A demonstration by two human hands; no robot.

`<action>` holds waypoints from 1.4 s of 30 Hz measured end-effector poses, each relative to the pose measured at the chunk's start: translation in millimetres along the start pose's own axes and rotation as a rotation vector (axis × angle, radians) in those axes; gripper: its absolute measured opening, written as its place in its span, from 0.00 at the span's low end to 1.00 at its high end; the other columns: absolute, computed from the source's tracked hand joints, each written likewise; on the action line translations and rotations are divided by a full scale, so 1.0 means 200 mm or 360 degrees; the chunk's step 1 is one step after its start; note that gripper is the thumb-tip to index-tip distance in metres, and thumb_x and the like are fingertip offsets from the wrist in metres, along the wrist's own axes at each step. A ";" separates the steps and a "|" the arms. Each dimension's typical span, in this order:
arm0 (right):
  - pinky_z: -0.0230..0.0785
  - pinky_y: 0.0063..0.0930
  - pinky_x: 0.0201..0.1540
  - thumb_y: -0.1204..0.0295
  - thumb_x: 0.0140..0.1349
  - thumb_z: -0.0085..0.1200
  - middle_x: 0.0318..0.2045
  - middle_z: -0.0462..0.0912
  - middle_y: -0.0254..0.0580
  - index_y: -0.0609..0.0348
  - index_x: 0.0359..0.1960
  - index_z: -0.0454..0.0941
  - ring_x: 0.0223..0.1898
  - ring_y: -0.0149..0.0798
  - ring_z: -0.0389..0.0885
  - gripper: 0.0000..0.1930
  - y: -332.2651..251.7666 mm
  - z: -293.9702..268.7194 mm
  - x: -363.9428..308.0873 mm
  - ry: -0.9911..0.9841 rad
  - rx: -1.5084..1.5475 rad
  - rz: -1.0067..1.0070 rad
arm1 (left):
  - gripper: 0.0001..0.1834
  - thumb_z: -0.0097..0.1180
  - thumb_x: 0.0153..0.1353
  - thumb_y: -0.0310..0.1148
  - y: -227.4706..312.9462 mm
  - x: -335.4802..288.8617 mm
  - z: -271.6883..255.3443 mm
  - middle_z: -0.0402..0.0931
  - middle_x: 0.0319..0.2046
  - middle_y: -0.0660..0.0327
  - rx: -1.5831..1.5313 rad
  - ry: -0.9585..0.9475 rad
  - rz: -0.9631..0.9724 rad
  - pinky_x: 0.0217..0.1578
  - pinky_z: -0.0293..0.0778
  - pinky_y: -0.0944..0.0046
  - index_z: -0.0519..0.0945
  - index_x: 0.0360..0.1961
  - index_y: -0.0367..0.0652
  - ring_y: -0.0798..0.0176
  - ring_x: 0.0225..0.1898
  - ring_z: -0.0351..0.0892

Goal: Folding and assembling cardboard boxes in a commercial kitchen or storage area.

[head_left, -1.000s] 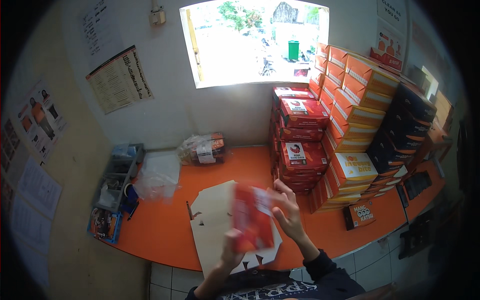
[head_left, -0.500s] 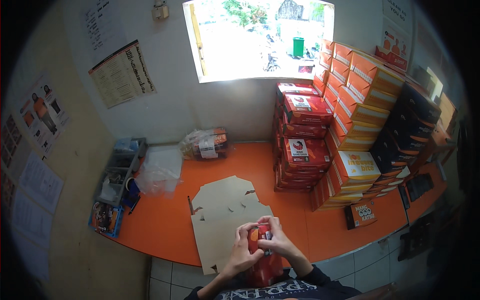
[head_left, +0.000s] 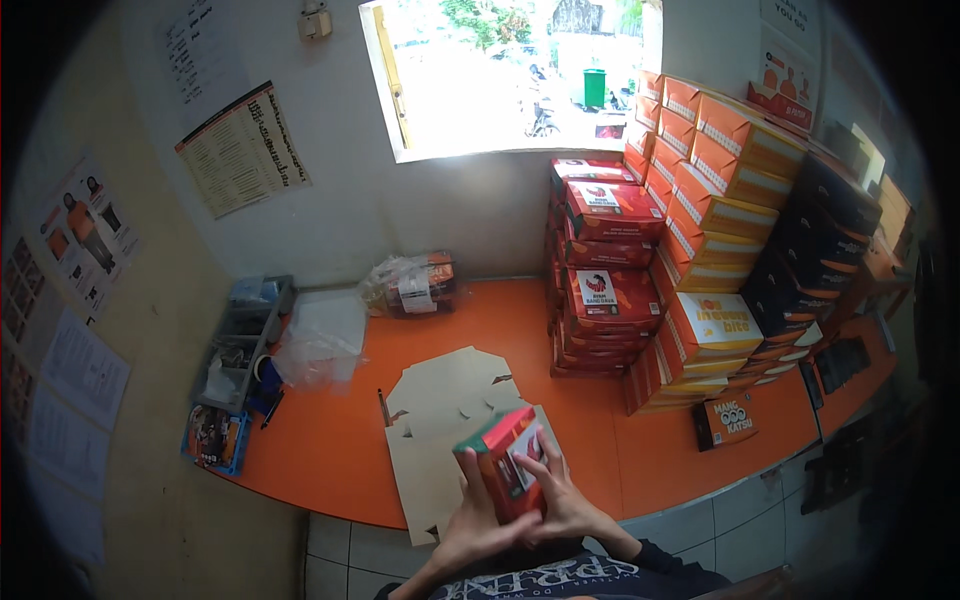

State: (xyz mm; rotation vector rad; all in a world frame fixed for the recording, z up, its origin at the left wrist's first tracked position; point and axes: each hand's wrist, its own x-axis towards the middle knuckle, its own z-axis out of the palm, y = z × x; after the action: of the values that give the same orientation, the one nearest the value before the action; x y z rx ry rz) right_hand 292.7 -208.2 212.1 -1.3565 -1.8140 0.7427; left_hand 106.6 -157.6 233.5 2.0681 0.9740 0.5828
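A red cardboard food box [head_left: 497, 436], with a green patch at one end and a white label, is tilted in front of my body. My left hand [head_left: 474, 522] supports it from the left, fingers along its side. Against the label side rests my right hand [head_left: 562, 498], its fingers bent over the box. The box's underside is hidden. Beneath and beyond it, a flat unfolded cardboard blank [head_left: 425, 475] lies plain side up on the orange table [head_left: 330, 450], overhanging the near edge.
Stacks of red boxes [head_left: 612, 300], orange-and-yellow boxes [head_left: 715, 325] and dark boxes [head_left: 800, 265] stand at the right. One small black-and-orange box [head_left: 727, 421] lies before them. At left are a grey organizer tray [head_left: 238, 320], clear plastic bags [head_left: 318, 358] and a pen [head_left: 270, 410].
The box has been turned and raised from upright against my body to a slant over the blank. Both hands have shifted from its top edge to its sides.
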 end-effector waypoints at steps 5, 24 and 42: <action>0.54 0.52 0.66 0.56 0.34 0.79 0.71 0.32 0.61 0.42 0.72 0.39 0.71 0.57 0.46 0.67 -0.08 -0.06 0.10 0.0517 0.0095 -0.0271 | 0.51 0.45 0.64 0.28 0.03 0.08 0.05 0.41 0.69 0.48 -0.0867 0.0732 0.0116 0.62 0.61 0.52 0.15 0.68 0.53 0.53 0.66 0.56; 0.61 0.48 0.58 0.71 0.40 0.66 0.51 0.74 0.40 0.38 0.54 0.71 0.57 0.50 0.70 0.34 0.15 -0.73 0.49 0.0963 -0.1539 0.0175 | 0.45 0.57 0.55 0.60 0.25 0.26 -0.02 0.54 0.63 0.51 -0.1798 0.0341 0.0551 0.64 0.58 0.47 0.45 0.66 0.61 0.37 0.65 0.59; 0.65 0.51 0.55 0.62 0.52 0.61 0.58 0.71 0.40 0.42 0.52 0.76 0.64 0.45 0.62 0.23 0.84 1.01 0.25 -0.0677 -0.0935 -0.0334 | 0.20 0.42 0.66 0.34 -0.10 0.26 -0.05 0.70 0.42 0.53 -0.1440 0.1226 0.0042 0.41 0.72 0.65 0.58 0.58 0.45 0.61 0.39 0.77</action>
State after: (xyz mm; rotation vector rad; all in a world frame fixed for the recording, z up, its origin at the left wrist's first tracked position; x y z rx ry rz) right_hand 206.4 -118.2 -23.7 -1.3951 -2.6132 0.4149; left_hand 122.5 -104.4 226.7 1.0329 0.8325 1.5600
